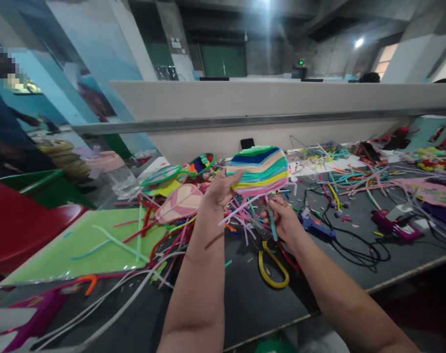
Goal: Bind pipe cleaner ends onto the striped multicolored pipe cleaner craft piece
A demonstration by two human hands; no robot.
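My left hand [223, 189] is closed on the left edge of a rounded panel of fuzzy pipe cleaners [261, 171], striped in green, blue, cream, teal, yellow and pink. The panel is held up over the table, tilted towards me. Just below its lower edge, my right hand [284, 220] pinches a thin pipe cleaner [272, 223] that looks lilac above and teal below. A lilac pipe cleaner [237, 212] sticks out to the left from under the panel. Scissors with yellow handles [273, 282] lie beneath my right hand. Beside it on the right is a blue glue gun [318, 229].
Loose pipe cleaners [359, 176] litter the dark table [260, 318]. Black cables [370, 255] and a purple power strip [397, 225] lie right. Left are a green sheet [76, 245], a pink-lidded bottle [114, 171] and a red chair [28, 215]. A person [10, 127] stands far left.
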